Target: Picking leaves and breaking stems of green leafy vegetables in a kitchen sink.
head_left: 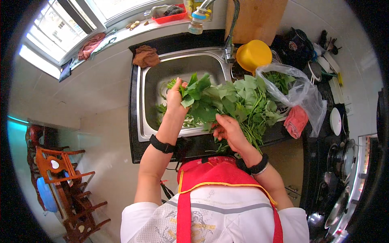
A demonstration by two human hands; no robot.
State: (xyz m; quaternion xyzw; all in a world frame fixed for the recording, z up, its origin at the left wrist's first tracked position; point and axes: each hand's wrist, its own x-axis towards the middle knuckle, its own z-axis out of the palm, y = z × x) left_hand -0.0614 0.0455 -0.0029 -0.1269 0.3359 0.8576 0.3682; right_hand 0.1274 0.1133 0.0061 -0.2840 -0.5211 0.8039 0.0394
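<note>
My left hand (176, 96) is closed around a bunch of leafy green stems (199, 88), held above the stainless steel sink (149, 106). Short stem ends stick out past its thumb. Just right of the bunch, my right hand (229, 130) has its fingers curled near the lower leaves; whether it pinches a stem is hidden. A large heap of leafy greens (255, 103) lies right of the sink, its long stems hanging toward the counter's front edge. Loose green pieces (191, 121) lie in the basin, partly behind my left forearm.
A faucet (229, 51) with a filter rises behind the sink, beside a yellow plastic container (255, 55). Clear plastic bag (291, 88) and pink cloth (296, 121) sit at the right. A brown cloth (146, 56) covers the sink's back-left corner. Wooden chairs (57, 164) stand far left.
</note>
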